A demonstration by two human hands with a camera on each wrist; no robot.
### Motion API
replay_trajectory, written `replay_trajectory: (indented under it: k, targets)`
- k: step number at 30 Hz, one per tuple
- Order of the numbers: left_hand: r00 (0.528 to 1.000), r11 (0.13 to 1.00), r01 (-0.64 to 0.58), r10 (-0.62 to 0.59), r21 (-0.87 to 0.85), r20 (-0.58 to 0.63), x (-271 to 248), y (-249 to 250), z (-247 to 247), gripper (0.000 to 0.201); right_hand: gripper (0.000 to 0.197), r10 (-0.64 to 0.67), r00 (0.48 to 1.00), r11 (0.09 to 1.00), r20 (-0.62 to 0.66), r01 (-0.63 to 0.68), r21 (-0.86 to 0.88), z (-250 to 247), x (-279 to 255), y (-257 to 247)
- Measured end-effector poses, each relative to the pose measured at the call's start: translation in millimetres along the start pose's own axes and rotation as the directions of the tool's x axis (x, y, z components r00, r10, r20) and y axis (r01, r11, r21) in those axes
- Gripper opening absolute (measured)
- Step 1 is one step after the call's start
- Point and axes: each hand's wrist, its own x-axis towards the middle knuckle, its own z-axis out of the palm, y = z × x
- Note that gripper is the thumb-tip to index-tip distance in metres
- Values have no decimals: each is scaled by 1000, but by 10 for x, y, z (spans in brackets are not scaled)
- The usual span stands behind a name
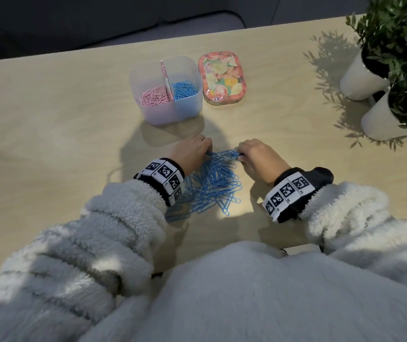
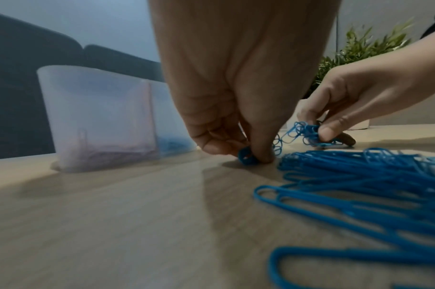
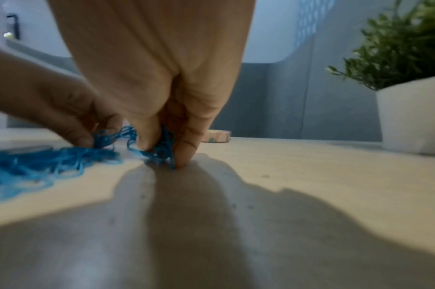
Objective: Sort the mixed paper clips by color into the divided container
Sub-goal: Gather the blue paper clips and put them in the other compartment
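I see my left hand (image 1: 192,151) and right hand (image 1: 256,156) each pinching small blue paper clips (image 1: 212,183) from the pile on the pale wooden desk (image 1: 49,119), near the translucent divided container (image 1: 165,112).

Smooth pale wood, frosted plastic, fleece.

The table (image 1: 49,119) shows a satiny wood grain; the divided container (image 1: 187,70) at twelve o'clock is matt translucent plastic; the blue paper clips (image 1: 212,183) look smoothly coated; the sleeves (image 1: 113,218) are nubby fleece.
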Motion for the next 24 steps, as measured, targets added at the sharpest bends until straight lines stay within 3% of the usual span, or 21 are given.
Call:
replay_trajectory:
  k: [8, 13, 15, 18, 20, 24]
  targets:
    - [990, 985, 41, -63, -168, -125, -213, -152, -58, 13, 19, 143, 986, 934, -89, -105, 342, -773, 467, -303]
    - [983, 979, 7, -45, -204, -178, -301, -187, -144, 12, 36, 259, 964, 907, -50, -226, 355, -1119, 1227, -580]
    - [973, 975, -1, -50, -221, -224, -325, -190, -229, 13, 32, 294, 955, 888, -49, -254, 383, -1157, 1446, -692]
    - [935, 965, 11, -102, -262, -340, -299, -194, -405, 14, 9, 332, 941, 894, -72, -289, 342, -1173, 1580, -840]
    - [886, 958, 50, -173, -282, -431, -213, -203, -558, 15, 18, 347, 935, 891, -79, -302, 340, -1179, 1580, -885]
    - [809, 942, 133, -283, -309, -516, 53, -255, -823, 18, 9, 366, 924, 821, -115, -262, 507, -1134, 1457, -828]
